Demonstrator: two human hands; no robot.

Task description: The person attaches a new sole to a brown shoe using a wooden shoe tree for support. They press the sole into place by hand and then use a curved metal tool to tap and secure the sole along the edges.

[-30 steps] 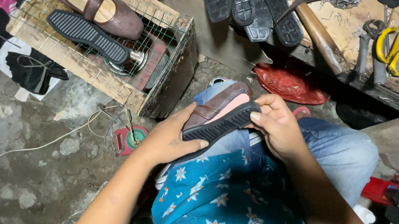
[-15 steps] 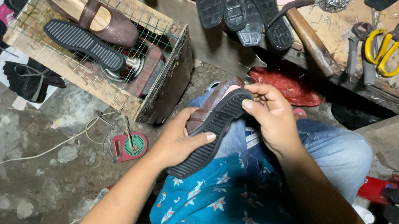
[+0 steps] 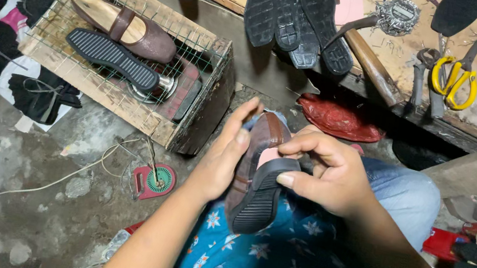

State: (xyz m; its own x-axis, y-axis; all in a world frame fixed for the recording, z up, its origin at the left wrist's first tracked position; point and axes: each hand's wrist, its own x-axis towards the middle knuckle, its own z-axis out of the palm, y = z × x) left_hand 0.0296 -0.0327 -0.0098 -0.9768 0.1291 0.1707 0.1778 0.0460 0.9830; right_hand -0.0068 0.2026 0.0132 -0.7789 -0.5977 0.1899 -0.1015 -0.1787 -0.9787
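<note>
Shoemaker's workshop: soles (image 3: 296, 11), hammer (image 3: 367, 56), scissors (image 3: 457, 81)

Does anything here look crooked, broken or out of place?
Yes: on the brown shoe held between the left hand and right hand, the black sole sits partly detached, pink lining showing in the gap near the fingers.
</note>
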